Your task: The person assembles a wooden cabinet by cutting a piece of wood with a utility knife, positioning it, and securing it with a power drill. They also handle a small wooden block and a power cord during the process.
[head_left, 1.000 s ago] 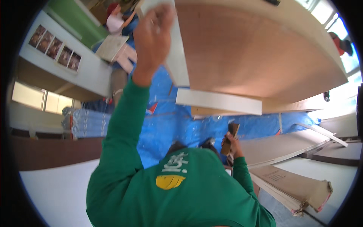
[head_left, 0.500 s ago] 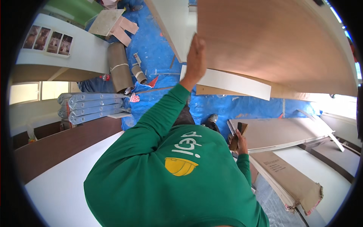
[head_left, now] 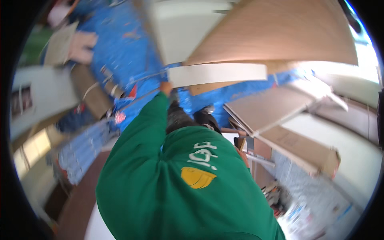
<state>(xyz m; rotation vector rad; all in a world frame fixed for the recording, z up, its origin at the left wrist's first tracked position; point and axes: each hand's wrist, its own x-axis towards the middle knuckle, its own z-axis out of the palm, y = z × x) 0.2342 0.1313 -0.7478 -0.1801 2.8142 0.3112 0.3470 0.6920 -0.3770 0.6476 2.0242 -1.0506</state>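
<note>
My left hand (head_left: pixel 165 87), blurred, is at the left end of a long white strip (head_left: pixel 218 75); its fingers are too smeared to read, and I cannot tell whether it touches the strip. Behind the strip rises a large brown wood-faced panel (head_left: pixel 276 34), with a pale panel (head_left: pixel 176 32) to its left. My right hand (head_left: pixel 243 157) is low at my right side, mostly hidden by my green top. It is closed on a dark block with a tan side (head_left: pixel 240 143), whose upper end shows above the hand.
Blue sheeting (head_left: pixel 120 40) covers the floor. Brown rolls (head_left: pixel 90 90) and blurred stacked metal pieces (head_left: pixel 84 150) are at left. Stacked boards (head_left: pixel 276 106) and a long cardboard package (head_left: pixel 300 148) lie at right. Clutter (head_left: pixel 276 196) sits at lower right.
My left hand has come down from the brown panel's edge to the left end of the white strip. My right hand has drawn in toward my side, still with the block. The view has turned.
</note>
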